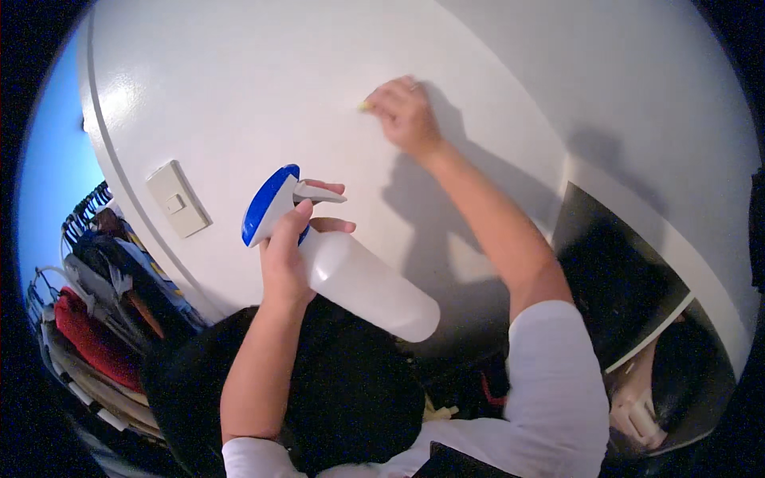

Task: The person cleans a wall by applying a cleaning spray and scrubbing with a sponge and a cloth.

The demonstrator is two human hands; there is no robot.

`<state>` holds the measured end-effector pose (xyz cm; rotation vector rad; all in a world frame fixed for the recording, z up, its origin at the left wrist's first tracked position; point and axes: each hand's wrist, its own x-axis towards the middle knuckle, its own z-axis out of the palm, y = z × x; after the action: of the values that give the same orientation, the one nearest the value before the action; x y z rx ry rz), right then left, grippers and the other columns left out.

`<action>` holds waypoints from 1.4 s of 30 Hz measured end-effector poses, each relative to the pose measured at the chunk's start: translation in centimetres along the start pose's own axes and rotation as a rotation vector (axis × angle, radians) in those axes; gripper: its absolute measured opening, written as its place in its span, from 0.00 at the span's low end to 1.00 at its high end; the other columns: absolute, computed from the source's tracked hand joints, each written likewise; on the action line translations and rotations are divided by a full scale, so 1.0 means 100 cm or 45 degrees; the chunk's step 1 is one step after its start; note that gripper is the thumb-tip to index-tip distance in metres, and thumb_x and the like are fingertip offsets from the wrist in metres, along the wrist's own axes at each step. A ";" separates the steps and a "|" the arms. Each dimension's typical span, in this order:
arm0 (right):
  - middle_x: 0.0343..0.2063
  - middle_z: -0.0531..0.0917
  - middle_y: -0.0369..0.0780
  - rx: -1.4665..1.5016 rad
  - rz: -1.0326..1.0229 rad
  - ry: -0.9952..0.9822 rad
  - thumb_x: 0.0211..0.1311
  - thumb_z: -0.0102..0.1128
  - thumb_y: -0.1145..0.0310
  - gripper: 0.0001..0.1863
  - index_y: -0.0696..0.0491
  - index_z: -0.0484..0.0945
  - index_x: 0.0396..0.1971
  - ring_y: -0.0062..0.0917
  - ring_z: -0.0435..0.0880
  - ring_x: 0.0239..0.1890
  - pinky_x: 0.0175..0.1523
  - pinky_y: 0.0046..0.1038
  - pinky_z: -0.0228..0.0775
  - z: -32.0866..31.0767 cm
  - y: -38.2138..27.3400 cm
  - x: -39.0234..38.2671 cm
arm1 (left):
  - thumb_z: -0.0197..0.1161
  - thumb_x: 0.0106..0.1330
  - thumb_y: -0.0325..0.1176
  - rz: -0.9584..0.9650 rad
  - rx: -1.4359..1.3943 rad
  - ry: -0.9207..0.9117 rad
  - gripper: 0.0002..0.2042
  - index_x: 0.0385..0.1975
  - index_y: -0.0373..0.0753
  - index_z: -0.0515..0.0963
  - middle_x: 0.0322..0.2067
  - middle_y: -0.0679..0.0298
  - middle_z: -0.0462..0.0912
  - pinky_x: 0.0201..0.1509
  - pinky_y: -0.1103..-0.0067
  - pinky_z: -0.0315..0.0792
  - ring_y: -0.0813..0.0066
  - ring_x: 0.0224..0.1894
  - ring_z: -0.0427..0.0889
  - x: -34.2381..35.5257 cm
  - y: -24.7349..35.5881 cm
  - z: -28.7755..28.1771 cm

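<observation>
My left hand (287, 255) is wrapped round the neck of a spray bottle (370, 283), with fingers at its pale trigger. The bottle has a translucent white body and a blue-and-white spray head (271, 205). It tilts, head to the upper left and base to the lower right, in front of a white wall (263, 88). Higher up and to the right, my right hand (406, 115) is closed against the wall. A small yellow thing (364, 106) pokes out at its fingertips; most of it is hidden, so its kind cannot be made out.
A light switch (177, 199) is set in the wall on the left. Clothes on hangers (100, 327) fill the lower left, beside a blue wall (60, 175). On the right stands a white-edged shelf unit (653, 334) with dark compartments. A large black object (358, 374) lies below my arms.
</observation>
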<state>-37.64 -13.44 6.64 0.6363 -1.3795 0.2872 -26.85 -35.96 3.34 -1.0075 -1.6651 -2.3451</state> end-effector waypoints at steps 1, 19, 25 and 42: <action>0.25 0.77 0.39 -0.067 0.115 0.125 0.40 0.59 0.76 0.05 0.53 0.76 0.22 0.34 0.73 0.33 0.39 0.35 0.64 -0.002 0.009 0.007 | 0.51 0.52 0.36 0.002 -0.015 0.001 0.17 0.39 0.32 0.70 0.37 0.51 0.77 0.29 0.77 0.72 0.64 0.27 0.79 -0.003 0.003 -0.002; 0.27 0.76 0.41 -0.351 0.177 0.177 0.46 0.54 0.76 0.05 0.55 0.75 0.27 0.38 0.72 0.34 0.42 0.35 0.63 0.000 0.003 0.012 | 0.53 0.55 0.32 0.208 -0.114 0.049 0.13 0.37 0.32 0.71 0.36 0.53 0.77 0.30 0.75 0.73 0.66 0.28 0.79 -0.001 0.033 -0.034; 0.27 0.74 0.42 -0.193 -0.140 -0.014 0.49 0.53 0.70 0.05 0.54 0.74 0.26 0.37 0.72 0.34 0.43 0.37 0.62 0.036 -0.020 0.031 | 0.56 0.54 0.33 0.375 -0.032 0.072 0.12 0.34 0.30 0.72 0.32 0.54 0.78 0.29 0.75 0.75 0.64 0.27 0.79 0.048 0.080 -0.056; 0.26 0.77 0.41 -0.253 -0.406 0.223 0.47 0.53 0.72 0.03 0.51 0.76 0.22 0.36 0.74 0.33 0.41 0.35 0.66 0.157 -0.051 0.167 | 0.52 0.57 0.41 0.247 0.111 0.082 0.17 0.41 0.35 0.70 0.38 0.52 0.78 0.31 0.76 0.74 0.65 0.30 0.79 0.064 0.111 -0.088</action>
<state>-44.54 -29.45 22.45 0.6382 -1.1029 -0.0489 -30.99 -46.21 14.22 -1.0160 -1.5560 -2.1401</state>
